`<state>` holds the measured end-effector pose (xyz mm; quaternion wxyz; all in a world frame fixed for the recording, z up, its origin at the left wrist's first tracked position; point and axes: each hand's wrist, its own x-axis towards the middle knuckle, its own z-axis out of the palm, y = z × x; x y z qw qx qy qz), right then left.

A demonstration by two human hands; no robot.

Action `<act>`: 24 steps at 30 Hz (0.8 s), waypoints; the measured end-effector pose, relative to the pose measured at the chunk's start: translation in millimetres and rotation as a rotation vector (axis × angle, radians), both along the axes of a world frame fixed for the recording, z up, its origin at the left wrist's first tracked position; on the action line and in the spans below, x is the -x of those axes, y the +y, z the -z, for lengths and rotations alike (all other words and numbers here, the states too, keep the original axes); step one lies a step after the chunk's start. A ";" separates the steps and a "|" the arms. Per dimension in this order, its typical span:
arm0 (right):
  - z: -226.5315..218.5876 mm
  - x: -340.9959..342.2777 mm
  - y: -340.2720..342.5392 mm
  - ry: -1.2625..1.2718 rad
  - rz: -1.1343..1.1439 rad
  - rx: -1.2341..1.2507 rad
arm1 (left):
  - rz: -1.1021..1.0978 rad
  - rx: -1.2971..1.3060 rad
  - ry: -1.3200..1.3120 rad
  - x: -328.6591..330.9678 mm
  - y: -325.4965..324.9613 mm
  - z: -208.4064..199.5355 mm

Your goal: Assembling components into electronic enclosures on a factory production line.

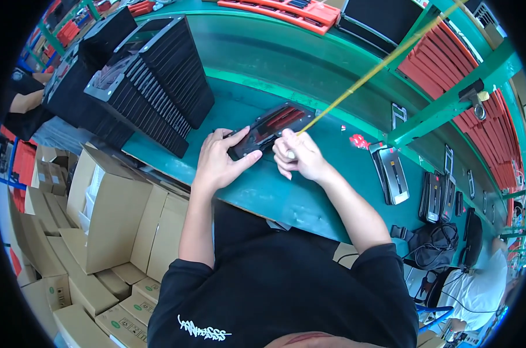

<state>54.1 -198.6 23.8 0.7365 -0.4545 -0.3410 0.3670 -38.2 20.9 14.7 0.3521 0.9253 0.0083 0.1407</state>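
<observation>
A flat black frame-like part (278, 123) with a dark red inner area lies tilted on the green bench. My left hand (220, 159) grips its near-left end, thumb on the near edge and fingers on the far one. At its near-right side, my right hand (297, 155) is closed with the fingers curled in. A thin yellow cord (361, 82) slants down from the upper right and meets that fist. Whatever the right fingers hold is hidden.
Tall stacks of black frames (164, 75) stand at the left of the green bench (263, 194). Black-and-silver flat parts (390, 174) and a red scrap (360, 141) lie to the right. Cardboard boxes (118, 232) fill the lower left. A green post (448, 104) rises at right; other people work nearby.
</observation>
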 end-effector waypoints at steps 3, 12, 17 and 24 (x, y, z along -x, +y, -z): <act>3.7 -0.1 3.0 -0.053 0.123 0.005 | 0.007 -0.045 0.008 0.8 0.5 -0.9; -15.2 8.4 19.0 -0.101 0.313 0.383 | -0.023 0.023 -0.016 1.4 -0.6 3.4; -33.9 15.2 26.3 -0.118 0.371 0.459 | -0.010 0.065 -0.016 -0.6 0.1 4.5; -33.7 14.6 7.9 0.070 0.319 0.476 | -0.029 -0.001 -0.022 3.8 -7.0 -3.4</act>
